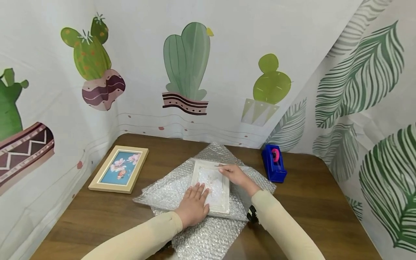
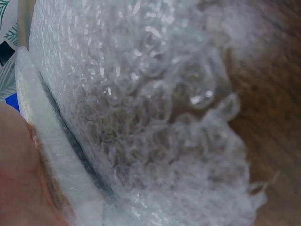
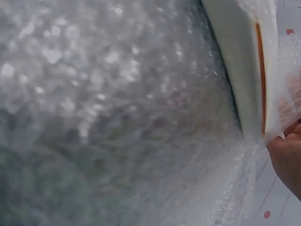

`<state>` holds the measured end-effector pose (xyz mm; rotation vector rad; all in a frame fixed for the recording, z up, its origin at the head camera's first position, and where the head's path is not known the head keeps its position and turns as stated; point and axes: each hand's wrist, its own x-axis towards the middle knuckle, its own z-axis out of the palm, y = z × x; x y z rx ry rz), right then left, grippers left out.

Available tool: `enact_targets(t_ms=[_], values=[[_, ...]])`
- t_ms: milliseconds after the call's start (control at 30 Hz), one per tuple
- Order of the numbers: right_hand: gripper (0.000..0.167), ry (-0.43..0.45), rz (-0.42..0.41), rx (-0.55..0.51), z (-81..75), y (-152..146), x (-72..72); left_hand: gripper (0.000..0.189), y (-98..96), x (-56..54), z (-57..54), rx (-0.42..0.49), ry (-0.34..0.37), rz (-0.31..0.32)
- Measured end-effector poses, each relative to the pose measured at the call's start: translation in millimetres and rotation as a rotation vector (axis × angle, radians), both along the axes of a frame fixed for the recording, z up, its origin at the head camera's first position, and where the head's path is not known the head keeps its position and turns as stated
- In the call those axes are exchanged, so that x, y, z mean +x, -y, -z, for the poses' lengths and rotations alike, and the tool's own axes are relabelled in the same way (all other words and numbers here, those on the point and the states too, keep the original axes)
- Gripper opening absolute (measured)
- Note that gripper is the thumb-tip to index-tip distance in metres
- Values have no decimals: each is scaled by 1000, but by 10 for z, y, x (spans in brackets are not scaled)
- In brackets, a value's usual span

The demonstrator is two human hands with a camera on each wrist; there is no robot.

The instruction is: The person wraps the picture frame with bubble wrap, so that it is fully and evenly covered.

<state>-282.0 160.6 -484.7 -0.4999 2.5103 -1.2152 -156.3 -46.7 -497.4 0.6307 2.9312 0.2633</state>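
A white picture frame [image 1: 226, 191] lies on a sheet of bubble wrap [image 1: 211, 234], with part of the wrap folded over its left side. My left hand [image 1: 193, 206] rests on the frame's lower left with straight fingers, pressing the folded layer down. In the left wrist view, that hand [image 2: 19, 174] lies against the pale frame edge [image 2: 61, 136]. At the frame's upper right, my right hand [image 1: 236, 174] pinches the bubble wrap; its fingers [image 3: 284, 148] show beside the frame corner in the right wrist view. Its exact hold is partly hidden.
A gold-edged picture frame [image 1: 139, 169] with a flower picture lies at the left of the brown table [image 1: 312, 202]. A blue tape dispenser [image 1: 274, 164] with a pink core stands at the back right. Patterned cloth [image 1: 227, 72] hangs behind.
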Motion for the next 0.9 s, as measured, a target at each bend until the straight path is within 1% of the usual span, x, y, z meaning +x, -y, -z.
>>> enact_targets(t_ms=[67,133,200,333,400,567,767,900], values=[[36,-1,-35,-6,19,0,3,56,-5,0,9,12,4,-1],[36,-11,-74,0,31,-1,5,56,-14,0,-5,15,13,-6],[36,-41,-112,24,38,-4,8,56,-22,1,-45,9,29,-12],[35,-84,-160,62,50,-9,7,56,-34,11,-105,-10,45,-19],[35,-97,-172,73,53,-12,7,56,-34,13,-121,-17,52,-20],[35,-127,-194,114,73,-7,14,57,-29,3,-111,-15,64,-26],[36,-252,-249,248,124,4,48,57,-26,-15,-106,-16,82,-34],[38,-285,-254,289,173,12,76,57,-31,-8,-100,-17,83,-36]])
